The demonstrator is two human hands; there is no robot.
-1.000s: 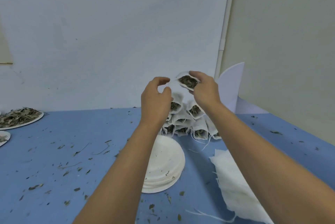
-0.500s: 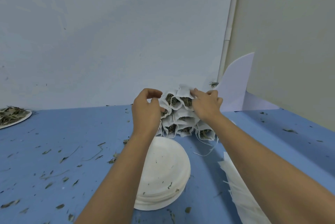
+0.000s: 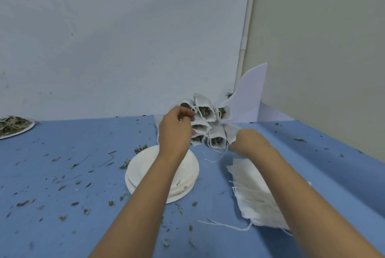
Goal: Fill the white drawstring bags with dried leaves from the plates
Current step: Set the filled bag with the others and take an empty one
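I see filled bags [image 3: 205,121] piled against the wall at the far edge of the table [image 3: 62,174], mouths open, leaves showing. Left hand [image 3: 176,132] is at the pile's left side, fingers curled and touching the bags; can't tell if it pinches one. Right hand [image 3: 249,143] is low at the pile's right, against the bottom-right bag, fingers hidden, possibly gripping it. Empty bags [image 3: 256,193] lie stacked under the right forearm. Plate stack [image 3: 143,166] is under the left forearm. Leaf plate [image 3: 18,130] sits far left.

filled bag [image 3: 205,110] now atop pile [image 3: 216,140], right hand [image 3: 248,143] lowered away
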